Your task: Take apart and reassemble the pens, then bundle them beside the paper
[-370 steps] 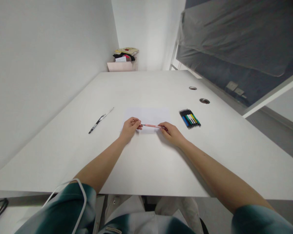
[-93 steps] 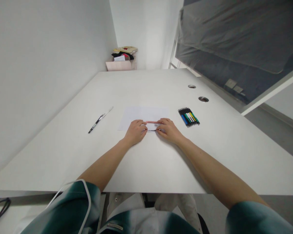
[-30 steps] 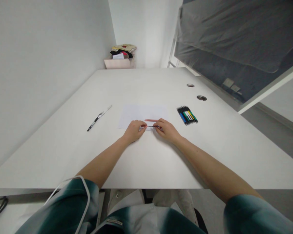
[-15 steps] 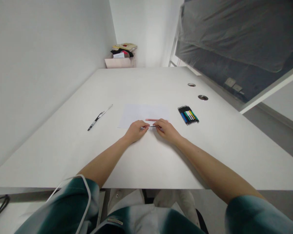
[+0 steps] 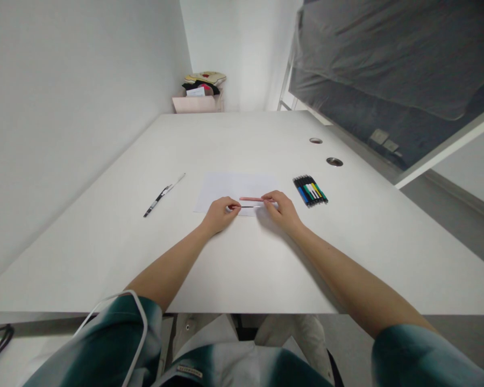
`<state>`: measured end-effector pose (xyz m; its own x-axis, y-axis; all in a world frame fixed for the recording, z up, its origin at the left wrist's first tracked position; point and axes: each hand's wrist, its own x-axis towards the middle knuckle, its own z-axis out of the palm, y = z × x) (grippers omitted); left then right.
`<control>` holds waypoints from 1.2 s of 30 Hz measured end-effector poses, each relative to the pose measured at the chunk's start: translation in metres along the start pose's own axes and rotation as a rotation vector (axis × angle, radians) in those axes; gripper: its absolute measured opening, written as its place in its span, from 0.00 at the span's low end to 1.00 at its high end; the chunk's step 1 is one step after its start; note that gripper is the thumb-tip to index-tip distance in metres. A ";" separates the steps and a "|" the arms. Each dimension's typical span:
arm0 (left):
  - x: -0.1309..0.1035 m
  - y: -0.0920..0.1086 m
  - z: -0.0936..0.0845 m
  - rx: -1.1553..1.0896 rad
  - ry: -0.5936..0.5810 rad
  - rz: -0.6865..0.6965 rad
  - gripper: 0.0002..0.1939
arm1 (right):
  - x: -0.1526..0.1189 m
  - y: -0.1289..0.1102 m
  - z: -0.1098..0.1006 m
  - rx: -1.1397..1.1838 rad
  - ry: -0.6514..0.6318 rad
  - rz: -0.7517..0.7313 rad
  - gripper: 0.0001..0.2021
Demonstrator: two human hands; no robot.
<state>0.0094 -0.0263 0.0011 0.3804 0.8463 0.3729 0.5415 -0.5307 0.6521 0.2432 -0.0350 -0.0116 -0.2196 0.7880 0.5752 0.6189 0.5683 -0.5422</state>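
Note:
My left hand (image 5: 221, 214) pinches a thin dark refill (image 5: 248, 206) that points right over the near edge of a white sheet of paper (image 5: 213, 188). My right hand (image 5: 283, 209) has its thumb and fingertips closed at the right end of a pink pen barrel (image 5: 250, 199). The barrel lies just beyond the refill and roughly parallel to it. Left of the paper, a black and clear pen (image 5: 157, 201) rests diagonally on the table. A row of several coloured pens (image 5: 310, 191) is to the right of the paper.
The white table (image 5: 242, 269) has two round metal-rimmed holes (image 5: 334, 162) at its right side. A box (image 5: 196, 104) of items stands past the far edge. A white wall runs along the left. A grey-covered surface is at the upper right.
My right hand has moved slightly right and away from me, off the refill and onto the pink barrel. My left hand has shifted a little left with the refill.

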 end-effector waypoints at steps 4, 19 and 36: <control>0.001 -0.003 -0.002 -0.053 0.025 -0.079 0.07 | 0.000 0.021 0.001 -0.096 -0.024 0.052 0.13; 0.002 -0.002 -0.002 -0.045 -0.012 -0.130 0.08 | 0.001 0.009 0.000 -0.299 -0.253 0.110 0.16; 0.003 -0.012 -0.005 -0.037 0.034 -0.180 0.09 | 0.004 0.006 -0.019 -0.393 -0.116 0.274 0.07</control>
<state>0.0002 -0.0168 -0.0022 0.2536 0.9289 0.2699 0.5703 -0.3690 0.7339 0.2606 -0.0335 -0.0007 -0.0779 0.9297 0.3599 0.8985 0.2219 -0.3787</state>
